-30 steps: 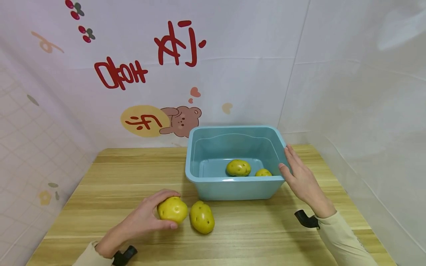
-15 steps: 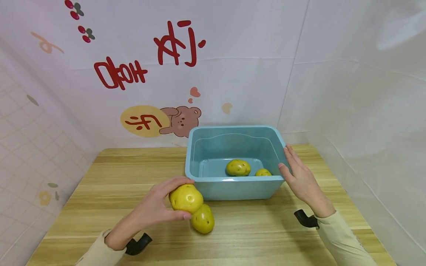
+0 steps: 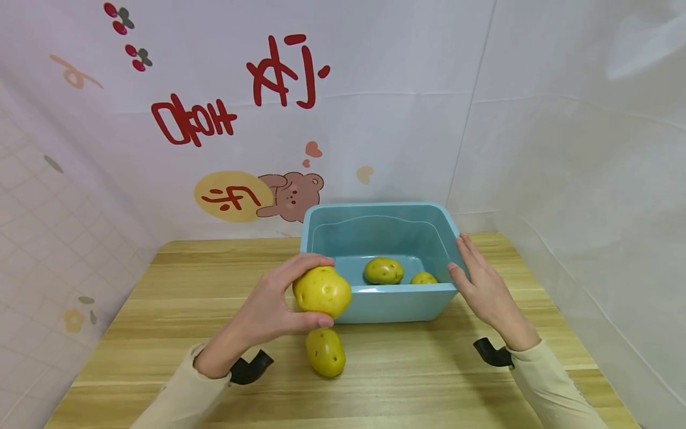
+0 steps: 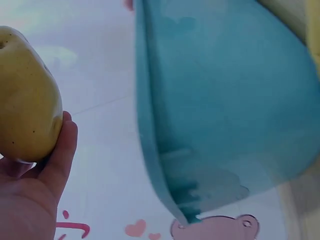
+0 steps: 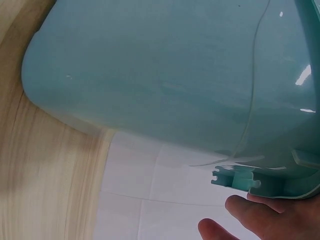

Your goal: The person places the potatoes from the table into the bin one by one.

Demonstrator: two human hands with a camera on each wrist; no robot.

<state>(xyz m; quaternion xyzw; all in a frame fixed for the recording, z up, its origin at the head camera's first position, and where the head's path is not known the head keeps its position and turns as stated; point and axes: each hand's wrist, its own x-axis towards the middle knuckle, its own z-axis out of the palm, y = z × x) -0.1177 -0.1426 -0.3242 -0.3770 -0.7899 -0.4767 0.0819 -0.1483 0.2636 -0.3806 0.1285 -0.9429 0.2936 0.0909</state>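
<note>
hands apart: the left hand [image 3: 272, 307] grips a potato [image 3: 323, 292] by the tub [image 3: 391, 307], the right hand [image 3: 485, 289] rests straight fingers on its rim [image 3: 396, 288]; best clear that rim before lowering.

Round potato [image 3: 323, 292] you held was dark-specked yellow, your rectangular plastic tub [image 3: 396, 305] was blue-green, wooden tabletop [image 3: 418, 375] was streaked tan, your cloth sleeves [image 3: 184, 393] were cream, white fabric backdrop [image 3: 396, 137] bore red characters [image 3: 309, 77] and a brown bear [image 3: 296, 196]

white backdrop [image 3: 402, 143] | red lettering [image 3: 309, 77] | bear print [image 3: 297, 196] | cherries [image 3: 119, 28] upper left | wood-grain tabletop [image 3: 418, 375]
</note>
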